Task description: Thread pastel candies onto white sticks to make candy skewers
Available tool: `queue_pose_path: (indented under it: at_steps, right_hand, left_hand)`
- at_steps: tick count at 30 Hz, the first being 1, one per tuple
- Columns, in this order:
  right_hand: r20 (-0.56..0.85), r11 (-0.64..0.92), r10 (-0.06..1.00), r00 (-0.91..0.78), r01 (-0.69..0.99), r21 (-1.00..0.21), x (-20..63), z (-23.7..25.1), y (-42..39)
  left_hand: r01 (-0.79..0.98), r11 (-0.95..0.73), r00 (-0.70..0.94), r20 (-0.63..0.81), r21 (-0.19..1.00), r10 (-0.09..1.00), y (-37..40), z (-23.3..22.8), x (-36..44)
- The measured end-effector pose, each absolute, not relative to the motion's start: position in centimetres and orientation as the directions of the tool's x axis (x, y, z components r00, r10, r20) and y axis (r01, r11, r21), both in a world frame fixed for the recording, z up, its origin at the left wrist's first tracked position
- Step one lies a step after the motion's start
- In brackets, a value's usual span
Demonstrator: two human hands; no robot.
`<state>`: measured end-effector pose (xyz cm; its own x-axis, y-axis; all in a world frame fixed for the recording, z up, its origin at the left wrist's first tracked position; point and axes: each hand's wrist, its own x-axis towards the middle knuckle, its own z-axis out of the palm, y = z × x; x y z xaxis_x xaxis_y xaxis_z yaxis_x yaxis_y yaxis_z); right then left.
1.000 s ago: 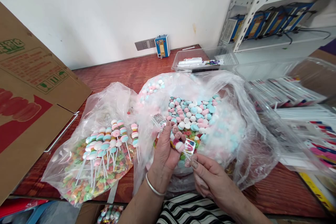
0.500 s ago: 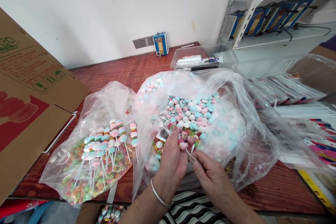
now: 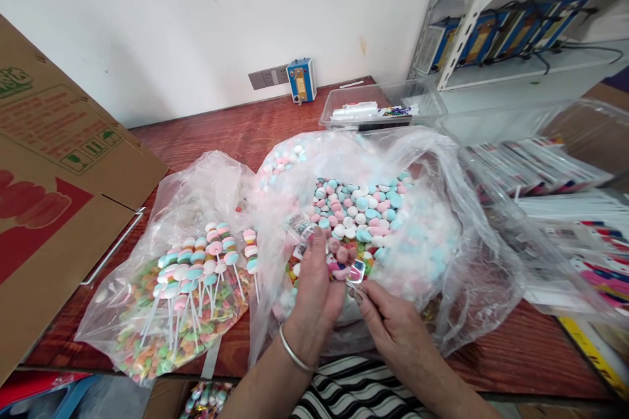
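My left hand [image 3: 314, 291] grips a candy skewer [image 3: 341, 258] of pink and white round sweets, inside a small clear wrapper with a printed label [image 3: 301, 228]. Touching it from the right, my right hand [image 3: 388, 324] pinches the skewer's white stick and the wrapper's lower end [image 3: 356, 273]. Both hands hover over a large open plastic bag [image 3: 442, 275] filled with loose pink, blue and white candies [image 3: 366, 209]. To the left lies a second clear bag [image 3: 196, 196] holding several finished candy skewers [image 3: 201, 268] on top of small coloured ring sweets.
A flattened cardboard box [image 3: 54, 177] leans at the left. A clear plastic tub [image 3: 383, 108] stands at the back, a blue device [image 3: 301, 80] by the wall socket. Packaged flat goods under plastic [image 3: 550, 209] fill the right; metal shelving [image 3: 491, 13] rises behind. The table is red wood [image 3: 221, 131].
The skewer and wrapper have shifted slightly between my hands; my left thumb has slid up along the wrapper, and my right fingers have closed in on the stick end.
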<state>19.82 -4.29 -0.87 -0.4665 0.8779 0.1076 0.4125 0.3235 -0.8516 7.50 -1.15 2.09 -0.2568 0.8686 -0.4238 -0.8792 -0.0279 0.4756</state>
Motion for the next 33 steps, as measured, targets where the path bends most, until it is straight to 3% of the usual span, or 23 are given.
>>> queue_pose_path:
  at_steps: [4,9,14,20,26,30,33]
  right_hand:
    - [0.128,0.312,0.898,-0.422,0.402,-0.861,19.4,-0.4,-3.7]
    - [0.14,0.334,0.887,-0.44,0.404,-0.851,20.1,-0.3,-3.9]
    - [0.224,0.465,0.852,-0.473,0.485,-0.741,20.2,-1.0,-4.4]
    - [0.312,0.501,0.855,-0.414,0.504,-0.704,19.3,-0.9,-3.7]
    - [0.285,0.495,0.855,-0.433,0.52,-0.696,20.3,-1.0,-4.1]
    - [0.284,0.502,0.843,-0.458,0.475,-0.723,20.2,-1.0,-4.6]
    - [0.297,0.503,0.847,-0.441,0.488,-0.713,19.6,-0.9,-4.6]
  left_hand:
    - [-0.858,-0.008,-0.218,-0.35,0.514,0.911,-1.8,1.6,8.7]
    - [-0.876,-0.131,-0.32,-0.356,0.464,0.878,-0.2,2.6,4.8]
    - [-0.866,-0.183,-0.379,-0.373,0.465,0.847,0.5,3.4,4.2]
    - [-0.888,0.01,-0.188,-0.384,0.459,0.904,-1.2,1.8,8.8]
    - [-0.878,-0.117,-0.306,-0.357,0.464,0.882,0.0,2.8,4.9]
    - [-0.925,-0.102,-0.217,-0.29,0.367,0.932,0.5,3.2,3.8]
    - [-0.94,-0.053,-0.166,-0.316,0.338,0.934,0.1,2.8,5.3]
